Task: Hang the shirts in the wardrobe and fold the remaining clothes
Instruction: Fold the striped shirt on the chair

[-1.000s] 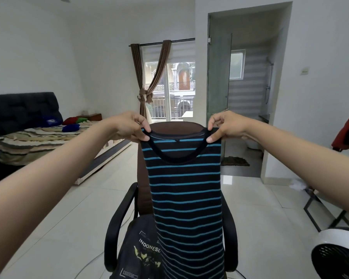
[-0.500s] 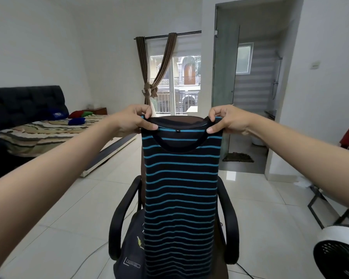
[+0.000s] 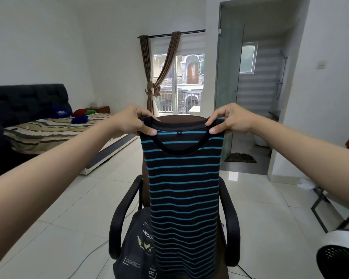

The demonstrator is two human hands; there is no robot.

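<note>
A dark shirt with thin blue stripes (image 3: 183, 188) hangs upright in front of me, folded narrow lengthwise. My left hand (image 3: 133, 122) pinches its left shoulder beside the collar. My right hand (image 3: 229, 120) pinches the right shoulder the same way. The shirt's lower part hides the seat of a black office chair (image 3: 125, 208). On that seat lies a dark printed garment (image 3: 137, 244) with white lettering, half covered by the striped shirt.
A bed (image 3: 54, 129) with a striped cover and dark headboard stands at the left. A white fan (image 3: 338, 256) sits at the lower right, beside a black metal rack leg (image 3: 322, 200). White tiled floor surrounds the chair. A glass bathroom door (image 3: 228, 93) is behind.
Both hands have held the striped shirt up by its shoulders throughout. The shirt has risen slightly and covers more of the printed garment on the seat. My view has shifted a little.
</note>
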